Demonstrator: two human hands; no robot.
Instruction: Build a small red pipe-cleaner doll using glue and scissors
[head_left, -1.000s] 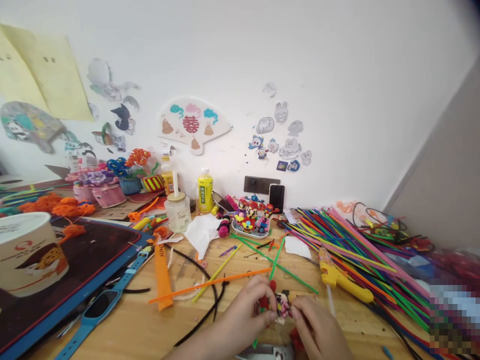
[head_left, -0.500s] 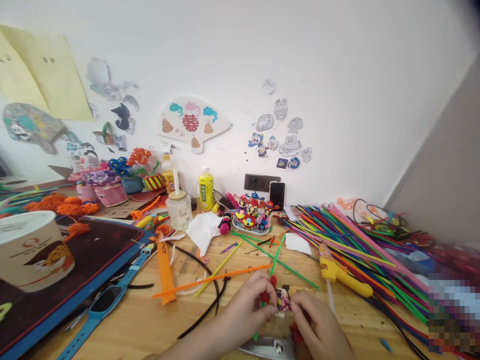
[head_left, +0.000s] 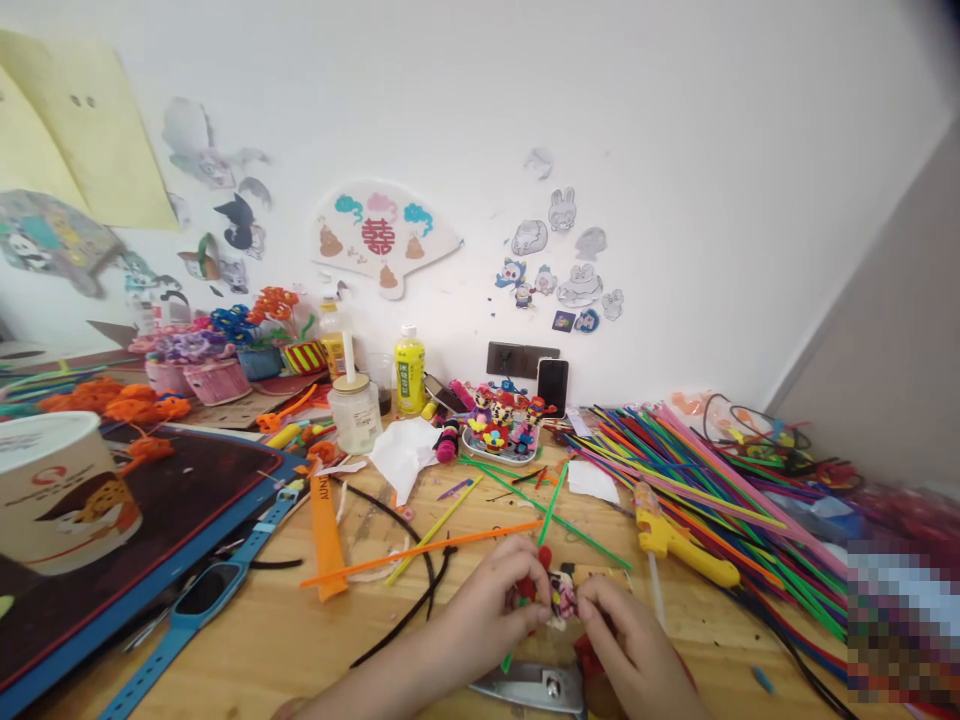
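At the frame's lower centre, the left hand (head_left: pixel 499 600) and right hand (head_left: pixel 630 640) pinch 1 small craft piece (head_left: pixel 562 597); uneven pulling could loosen its parts onto the counter (head_left: pixel 255 645).

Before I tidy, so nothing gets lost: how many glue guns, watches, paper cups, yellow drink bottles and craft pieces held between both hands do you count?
Glue guns: 1
Watches: 1
Paper cups: 1
Yellow drink bottles: 2
Craft pieces held: 1
Total: 6

2 bare wrists (head_left: pixel 441 632), bare left forearm (head_left: pixel 375 672)
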